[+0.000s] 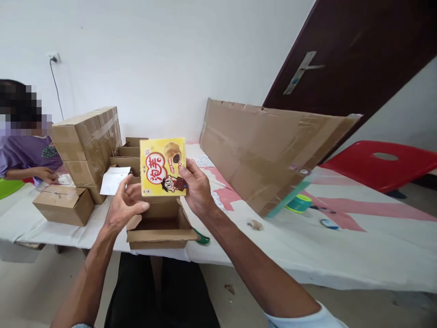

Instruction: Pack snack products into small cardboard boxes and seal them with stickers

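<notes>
Above open carton (160,228): yellow snack box (163,167), probably light, stiff; right hand (198,189) clamped on its edge, left hand (124,207) splayed.

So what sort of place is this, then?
Probably a small home packing room: taped cartons stacked on a cloth-covered table, an open carton at its edge, a yellow snack box in the right hand.

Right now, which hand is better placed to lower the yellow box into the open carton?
Likely right: the right hand grips the yellow box above the open carton; the left hand is open beside it.
</notes>
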`<control>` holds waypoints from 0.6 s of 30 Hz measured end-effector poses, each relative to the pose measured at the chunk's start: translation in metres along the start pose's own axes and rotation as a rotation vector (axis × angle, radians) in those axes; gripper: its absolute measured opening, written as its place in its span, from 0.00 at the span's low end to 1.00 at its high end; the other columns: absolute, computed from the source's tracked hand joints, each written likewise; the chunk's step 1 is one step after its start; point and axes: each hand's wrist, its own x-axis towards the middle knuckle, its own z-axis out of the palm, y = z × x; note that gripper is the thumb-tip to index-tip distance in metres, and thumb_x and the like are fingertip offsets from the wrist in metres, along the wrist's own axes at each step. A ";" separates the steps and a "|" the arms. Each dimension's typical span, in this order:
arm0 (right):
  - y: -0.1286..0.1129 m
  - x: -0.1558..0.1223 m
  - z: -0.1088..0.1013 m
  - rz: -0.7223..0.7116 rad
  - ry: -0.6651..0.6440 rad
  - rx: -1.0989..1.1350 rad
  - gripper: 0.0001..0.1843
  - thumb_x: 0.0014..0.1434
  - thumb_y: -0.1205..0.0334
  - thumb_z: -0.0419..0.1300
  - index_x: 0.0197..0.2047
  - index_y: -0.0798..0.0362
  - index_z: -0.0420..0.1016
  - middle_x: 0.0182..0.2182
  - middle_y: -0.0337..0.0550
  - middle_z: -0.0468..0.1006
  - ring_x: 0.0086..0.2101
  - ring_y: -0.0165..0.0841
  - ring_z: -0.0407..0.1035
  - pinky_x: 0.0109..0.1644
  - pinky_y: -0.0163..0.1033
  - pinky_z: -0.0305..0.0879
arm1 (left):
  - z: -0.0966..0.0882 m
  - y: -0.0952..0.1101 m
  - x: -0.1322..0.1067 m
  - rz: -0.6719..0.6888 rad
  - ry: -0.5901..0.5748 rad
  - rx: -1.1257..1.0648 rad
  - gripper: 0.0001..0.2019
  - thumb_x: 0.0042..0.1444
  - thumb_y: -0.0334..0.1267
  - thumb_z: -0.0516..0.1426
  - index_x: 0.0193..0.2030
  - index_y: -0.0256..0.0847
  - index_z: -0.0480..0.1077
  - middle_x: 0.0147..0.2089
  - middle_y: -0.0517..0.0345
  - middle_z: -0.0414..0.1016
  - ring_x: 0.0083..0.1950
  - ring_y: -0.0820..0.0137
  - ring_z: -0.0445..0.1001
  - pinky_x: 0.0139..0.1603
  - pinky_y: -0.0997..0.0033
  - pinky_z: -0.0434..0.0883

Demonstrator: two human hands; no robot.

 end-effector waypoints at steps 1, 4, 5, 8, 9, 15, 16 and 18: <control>0.002 -0.002 0.003 -0.015 0.003 0.019 0.30 0.59 0.39 0.67 0.58 0.47 0.73 0.57 0.48 0.81 0.50 0.43 0.78 0.45 0.45 0.80 | 0.006 0.000 0.000 -0.023 -0.041 -0.002 0.56 0.42 0.50 0.78 0.74 0.43 0.56 0.65 0.39 0.75 0.63 0.49 0.77 0.57 0.56 0.78; 0.003 -0.009 0.009 -0.033 -0.039 0.034 0.29 0.60 0.41 0.65 0.59 0.46 0.71 0.58 0.48 0.80 0.54 0.44 0.77 0.50 0.47 0.80 | 0.019 0.004 0.001 -0.040 -0.023 0.036 0.47 0.49 0.53 0.74 0.71 0.42 0.60 0.66 0.40 0.75 0.62 0.49 0.77 0.53 0.59 0.80; 0.002 -0.010 0.009 -0.029 -0.051 0.032 0.29 0.59 0.42 0.66 0.59 0.46 0.71 0.58 0.48 0.80 0.54 0.44 0.77 0.50 0.48 0.79 | 0.021 0.006 0.002 -0.030 0.019 0.058 0.45 0.51 0.54 0.72 0.71 0.43 0.60 0.65 0.41 0.76 0.62 0.50 0.77 0.48 0.62 0.81; -0.003 -0.010 0.001 -0.021 -0.046 0.008 0.33 0.55 0.46 0.69 0.61 0.45 0.68 0.56 0.47 0.80 0.53 0.44 0.77 0.51 0.48 0.80 | 0.015 0.017 0.011 0.038 0.114 0.108 0.42 0.53 0.56 0.70 0.70 0.44 0.62 0.64 0.43 0.76 0.60 0.50 0.78 0.39 0.67 0.81; -0.005 -0.008 -0.003 -0.029 -0.033 -0.009 0.36 0.55 0.47 0.70 0.63 0.45 0.66 0.55 0.46 0.80 0.53 0.43 0.77 0.50 0.48 0.80 | 0.011 0.022 0.015 0.067 0.127 0.116 0.41 0.53 0.55 0.70 0.69 0.45 0.63 0.65 0.44 0.76 0.60 0.51 0.78 0.38 0.68 0.81; 0.001 0.003 -0.015 -0.108 -0.029 -0.163 0.39 0.53 0.46 0.70 0.64 0.45 0.63 0.52 0.46 0.78 0.48 0.41 0.77 0.45 0.46 0.80 | -0.008 0.046 0.041 0.165 0.235 0.132 0.37 0.54 0.54 0.70 0.64 0.42 0.63 0.52 0.47 0.81 0.46 0.59 0.82 0.34 0.71 0.79; 0.005 0.004 -0.014 -0.112 -0.034 -0.177 0.36 0.54 0.45 0.70 0.61 0.46 0.65 0.52 0.47 0.78 0.50 0.42 0.77 0.47 0.46 0.80 | -0.009 0.045 0.044 0.171 0.260 0.133 0.36 0.54 0.55 0.70 0.63 0.41 0.64 0.49 0.49 0.81 0.45 0.60 0.83 0.33 0.71 0.78; 0.016 0.005 -0.011 -0.087 -0.039 -0.183 0.33 0.55 0.41 0.68 0.58 0.47 0.67 0.53 0.48 0.80 0.50 0.42 0.77 0.48 0.46 0.80 | -0.011 0.039 0.049 0.170 0.307 0.144 0.33 0.53 0.57 0.70 0.58 0.41 0.66 0.46 0.51 0.81 0.43 0.61 0.82 0.32 0.72 0.77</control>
